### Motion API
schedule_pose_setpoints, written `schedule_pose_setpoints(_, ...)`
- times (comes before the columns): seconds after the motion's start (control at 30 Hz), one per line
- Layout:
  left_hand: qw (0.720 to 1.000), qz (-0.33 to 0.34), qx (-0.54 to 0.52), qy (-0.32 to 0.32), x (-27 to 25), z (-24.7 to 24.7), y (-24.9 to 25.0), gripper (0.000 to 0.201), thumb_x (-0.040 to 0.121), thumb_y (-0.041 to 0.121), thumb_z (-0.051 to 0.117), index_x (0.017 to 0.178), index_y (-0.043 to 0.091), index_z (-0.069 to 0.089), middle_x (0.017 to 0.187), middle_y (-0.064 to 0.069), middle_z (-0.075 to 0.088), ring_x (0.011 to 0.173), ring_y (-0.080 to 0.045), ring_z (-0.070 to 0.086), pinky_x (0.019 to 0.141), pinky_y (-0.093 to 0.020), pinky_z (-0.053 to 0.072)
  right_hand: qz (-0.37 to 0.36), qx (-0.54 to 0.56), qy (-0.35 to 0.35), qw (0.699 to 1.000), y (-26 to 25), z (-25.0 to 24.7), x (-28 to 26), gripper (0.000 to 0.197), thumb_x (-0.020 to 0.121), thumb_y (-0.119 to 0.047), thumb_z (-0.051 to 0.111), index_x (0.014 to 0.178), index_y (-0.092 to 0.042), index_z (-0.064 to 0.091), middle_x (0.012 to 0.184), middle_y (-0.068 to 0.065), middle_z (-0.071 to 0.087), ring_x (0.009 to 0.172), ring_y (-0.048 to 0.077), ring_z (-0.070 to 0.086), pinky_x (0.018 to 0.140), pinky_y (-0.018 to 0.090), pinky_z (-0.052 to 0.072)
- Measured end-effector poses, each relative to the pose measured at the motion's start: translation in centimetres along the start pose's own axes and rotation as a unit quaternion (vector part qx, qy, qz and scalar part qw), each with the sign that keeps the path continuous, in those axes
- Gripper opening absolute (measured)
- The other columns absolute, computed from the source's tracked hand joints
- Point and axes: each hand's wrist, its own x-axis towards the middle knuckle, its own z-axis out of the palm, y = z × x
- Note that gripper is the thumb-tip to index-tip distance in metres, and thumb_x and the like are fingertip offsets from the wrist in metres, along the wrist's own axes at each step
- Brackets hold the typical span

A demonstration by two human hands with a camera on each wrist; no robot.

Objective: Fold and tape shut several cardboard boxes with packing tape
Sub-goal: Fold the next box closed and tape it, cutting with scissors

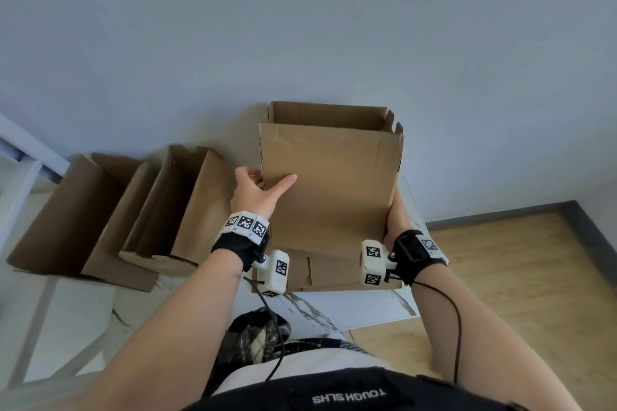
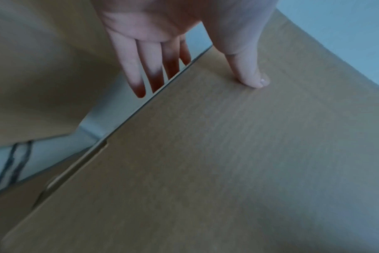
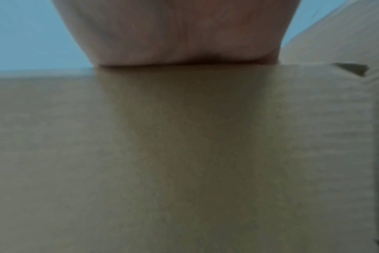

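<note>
A brown cardboard box point(image 1: 330, 183) stands tilted on the table, its broad panel facing me and its top flaps raised at the far end. My left hand point(image 1: 263, 188) is at the box's left edge. Its thumb point(image 2: 249, 73) presses flat on the panel point(image 2: 227, 154), and its straight fingers point(image 2: 136, 71) reach past the edge. My right hand point(image 1: 397, 220) grips the box's right edge low down. There its palm point(image 3: 180, 34) lies against the cardboard point(image 3: 184, 145) and its fingers are hidden behind the box. No tape is in view.
Two more open cardboard boxes point(image 1: 83, 210) point(image 1: 177, 207) lie side by side on the left of the white marbled table point(image 1: 350, 307). A grey wall is close behind. Wooden floor point(image 1: 517, 277) lies to the right, and a white frame point(image 1: 20, 183) stands at the far left.
</note>
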Motion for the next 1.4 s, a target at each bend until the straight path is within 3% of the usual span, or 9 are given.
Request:
schedule_pose_setpoints(0.17, 0.999, 0.005, 0.046, 0.010, -1.2, -0.2, 2.2, 0.074, 0.063, 0.076, 0.073, 0.104, 0.022, 0.044, 0.098, 0.004, 0.059, 0.087, -0.019, 0.060, 0.066, -0.030, 0.040, 0.019, -0.027, 0.019, 0.999, -2.7, -0.8, -0.6, 0.090, 0.073, -0.091, 0.035, 0.128, -0.026, 0.064, 0.125, 0.010, 0.068, 0.112, 0.030, 0.066, 0.105, 0.048, 0.047)
schedule_pose_setpoints(0.4, 0.998, -0.003, 0.044, 0.039, -2.5, -1.2, 3.9, 0.075, 0.063, 0.082, 0.067, 0.101, 0.020, 0.050, 0.099, 0.002, 0.057, 0.094, -0.025, 0.056, 0.081, -0.038, 0.049, -0.011, -0.079, 0.069, 0.994, -5.2, -1.9, -0.9, 0.124, 0.046, -0.101, 0.029, 0.140, -0.024, 0.055, 0.139, 0.004, 0.059, 0.124, 0.027, 0.058, 0.114, 0.044, 0.037)
schedule_pose_setpoints(0.57, 0.998, -0.026, 0.057, 0.010, -2.4, -2.7, 3.8, 0.077, 0.069, 0.082, 0.062, 0.105, 0.016, 0.049, 0.101, -0.002, 0.057, 0.097, -0.027, 0.057, 0.078, -0.037, 0.044, -0.092, -0.159, 0.043, 0.982, -5.6, 1.0, -7.4, 0.072, 0.092, -0.073, 0.034, 0.141, -0.023, 0.051, 0.134, -0.006, 0.055, 0.121, 0.017, 0.055, 0.115, 0.040, 0.035)
schedule_pose_setpoints(0.77, 0.994, -0.038, 0.035, -0.096, -2.9, -3.7, 2.2, 0.077, 0.083, 0.065, 0.064, 0.132, 0.013, 0.035, 0.114, -0.003, 0.050, 0.106, -0.026, 0.055, 0.089, -0.036, 0.041, -0.106, -0.309, 0.075, 0.942, -4.6, 1.4, -8.8, 0.081, 0.101, -0.064, 0.015, 0.139, -0.004, 0.052, 0.130, 0.009, 0.056, 0.119, 0.025, 0.052, 0.097, 0.031, 0.034)
schedule_pose_setpoints(0.9, 0.989, -0.034, -0.050, -0.137, -4.7, -3.1, 0.6, 0.064, 0.084, 0.042, 0.075, 0.121, 0.019, 0.028, 0.129, -0.002, 0.048, 0.113, -0.019, 0.051, 0.103, -0.035, 0.039, -0.066, -0.318, 0.099, 0.941, -4.5, 0.3, -8.2, 0.076, 0.103, -0.059, 0.017, 0.144, -0.001, 0.044, 0.144, 0.018, 0.049, 0.133, 0.032, 0.046, 0.111, 0.038, 0.033)
schedule_pose_setpoints(1.13, 0.968, -0.046, -0.209, -0.135, -8.3, -2.7, 1.2, 0.075, 0.061, 0.067, 0.076, 0.118, 0.025, 0.049, 0.130, -0.002, 0.058, 0.122, -0.021, 0.055, 0.111, -0.050, 0.037, 0.029, 0.026, -0.007, 0.999, -4.5, -2.8, -8.8, 0.044, 0.105, -0.039, 0.039, 0.108, 0.003, 0.054, 0.089, 0.021, 0.063, 0.071, 0.036, 0.067, 0.092, 0.055, 0.051)
schedule_pose_setpoints(1.27, 0.959, -0.022, -0.262, -0.109, -9.6, -2.4, 2.4, 0.067, 0.086, 0.072, 0.051, 0.134, 0.025, 0.053, 0.126, 0.006, 0.062, 0.111, -0.010, 0.059, 0.104, -0.039, 0.043, -0.053, -0.019, 0.018, 0.998, -6.7, -3.6, -9.3, 0.047, 0.102, -0.046, 0.039, 0.108, -0.003, 0.057, 0.096, 0.024, 0.066, 0.072, 0.039, 0.069, 0.072, 0.045, 0.058)
schedule_pose_setpoints(1.33, 0.957, -0.030, -0.274, -0.089, -9.8, -2.2, 3.4, 0.072, 0.087, 0.076, 0.044, 0.142, 0.030, 0.049, 0.140, 0.007, 0.054, 0.125, -0.014, 0.052, 0.114, -0.044, 0.034, -0.113, -0.147, 0.052, 0.981, -7.3, -3.4, -9.0, 0.051, 0.099, -0.054, 0.036, 0.112, -0.014, 0.064, 0.104, 0.015, 0.070, 0.064, 0.028, 0.065, 0.063, 0.034, 0.054)
schedule_pose_setpoints(1.4, 0.958, -0.064, -0.274, -0.061, -9.4, -2.0, 5.0, 0.070, 0.096, 0.066, 0.039, 0.151, 0.023, 0.037, 0.155, -0.002, 0.040, 0.141, -0.022, 0.038, 0.120, -0.040, 0.024, -0.184, -0.246, 0.090, 0.947, -7.5, -3.0, -8.5, 0.049, 0.098, -0.058, 0.035, 0.107, -0.021, 0.066, 0.111, 0.008, 0.069, 0.075, 0.024, 0.064, 0.072, 0.033, 0.049)
